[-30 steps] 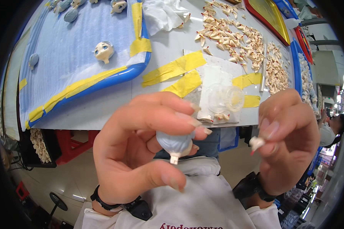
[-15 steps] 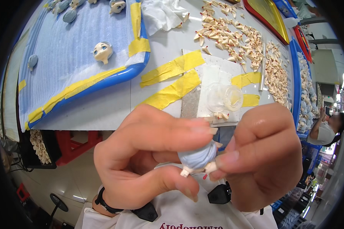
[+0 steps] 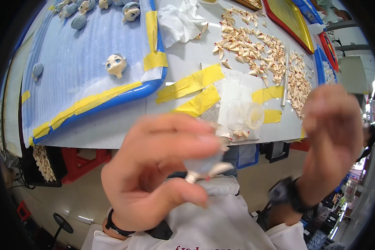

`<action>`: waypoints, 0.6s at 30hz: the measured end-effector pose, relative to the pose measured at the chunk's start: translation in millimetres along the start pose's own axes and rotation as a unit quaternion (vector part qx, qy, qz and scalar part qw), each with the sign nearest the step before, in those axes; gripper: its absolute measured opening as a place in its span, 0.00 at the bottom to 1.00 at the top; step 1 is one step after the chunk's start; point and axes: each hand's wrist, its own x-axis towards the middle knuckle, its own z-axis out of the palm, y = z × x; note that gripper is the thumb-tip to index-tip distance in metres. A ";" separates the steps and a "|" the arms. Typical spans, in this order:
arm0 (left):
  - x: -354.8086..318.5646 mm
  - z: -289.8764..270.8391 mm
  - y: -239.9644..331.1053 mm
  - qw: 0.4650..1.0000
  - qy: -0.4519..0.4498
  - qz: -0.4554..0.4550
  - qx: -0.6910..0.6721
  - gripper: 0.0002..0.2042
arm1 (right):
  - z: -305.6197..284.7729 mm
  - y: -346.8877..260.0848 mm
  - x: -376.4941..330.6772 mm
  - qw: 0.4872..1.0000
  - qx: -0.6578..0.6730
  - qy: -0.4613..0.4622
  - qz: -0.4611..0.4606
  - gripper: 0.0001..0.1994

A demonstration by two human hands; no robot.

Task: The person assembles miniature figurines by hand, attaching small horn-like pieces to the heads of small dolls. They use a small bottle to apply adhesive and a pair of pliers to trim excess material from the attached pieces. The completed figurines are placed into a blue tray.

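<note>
Nearer the wearer than the clear cup (image 3: 254,116), and to its left, the left hand (image 3: 154,162) has its fingers curled round a blue-haired doll head (image 3: 202,164), narrowed to the head's width; blur hides just where the thumb meets it. A cream piece (image 3: 221,168) with a red tip juts from the head toward the right. I'd guess the head is pinched high so that its lower edge and side stay uncovered.

Right of the cup hangs the right hand (image 3: 333,125), too smeared for me to tell whether its fingers are wide or narrow, or hold anything.

Left of the cup, padding (image 3: 79,50) lines the blue-rimmed tray (image 3: 148,88), likely to spare the painted head (image 3: 116,65) from scuffs. Yellow tape (image 3: 191,83) beside the cup seems to pin the white sheet (image 3: 237,85) to the desk (image 3: 112,121). Loose cream pieces (image 3: 237,37) spread beyond it.

Half a second ago the right fingers pressed the cream piece against the doll head; now they're well apart, and the piece remains there.
</note>
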 end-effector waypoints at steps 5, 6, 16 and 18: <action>-0.5 3.8 15.6 0.984 0.127 -0.126 -0.026 0.29 | -4.8 47.4 40.4 0.975 -0.158 -0.151 0.023 0.08; -0.9 3.9 15.9 0.982 0.134 -0.133 -0.031 0.29 | -2.9 52.6 42.7 0.970 -0.170 -0.174 0.005 0.08; -0.8 3.8 7.1 0.985 0.139 -0.103 0.002 0.28 | -2.0 63.9 46.2 0.935 -0.233 -0.246 -0.107 0.06; 0.4 4.9 9.2 0.984 0.136 -0.114 -0.002 0.28 | -3.2 62.0 43.4 0.930 -0.242 -0.245 -0.125 0.05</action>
